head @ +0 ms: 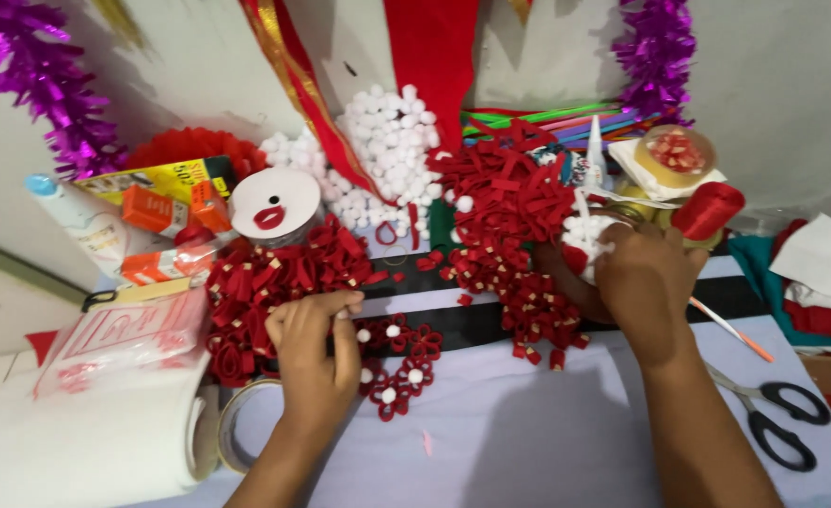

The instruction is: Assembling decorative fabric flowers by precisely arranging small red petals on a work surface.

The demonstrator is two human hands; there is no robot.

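My left hand (314, 344) rests on a heap of red felt loops (274, 277), fingers curled and pinching among them. Just right of it lie red felt flowers with white pompom centres (398, 362). My right hand (643, 277) is closed around a round object covered with white pompoms and red felt (586, 240); most of that object is hidden by the hand. A second heap of red felt pieces (509, 212) lies between the hands, with a pile of white pompoms (387, 141) behind it.
Black-handled scissors (782, 409) lie at the right. A tape roll (232, 423) and a white paper roll (86, 442) sit at lower left. A glue bottle (72, 212), orange boxes (157, 212), a white lid (276, 205), purple tinsel (48, 85) and a red ribbon spool (709, 209) crowd the back.
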